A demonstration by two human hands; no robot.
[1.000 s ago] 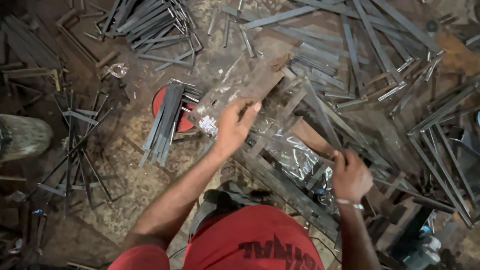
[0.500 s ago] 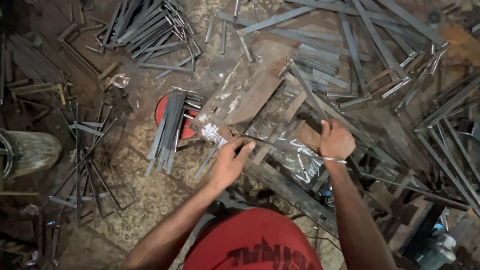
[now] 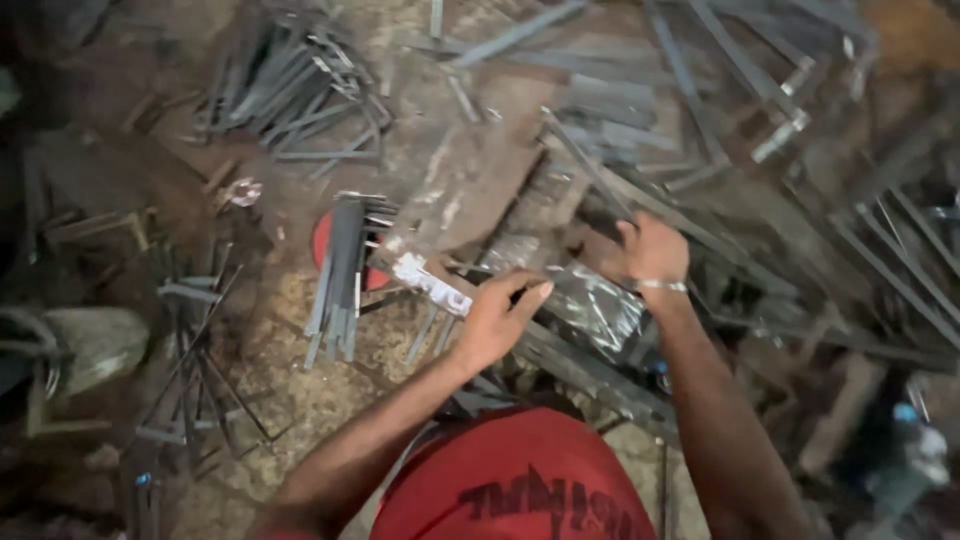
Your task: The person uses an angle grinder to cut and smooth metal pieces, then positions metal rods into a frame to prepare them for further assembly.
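At frame centre, the left hand has closed its grip on a flat metal strip with a shiny end; one second earlier it reached open-fingered further up. The right hand has shifted from lower right to right of centre, gripping a thin steel rod above crumpled foil.

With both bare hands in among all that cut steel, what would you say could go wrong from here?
1. The left hand pinches a thin metal strip; its edge might cut bare fingers.
2. The right hand reaches among stacked steel bars, which could slip and pinch it.
3. Loose rods rest across a red disc and may roll.
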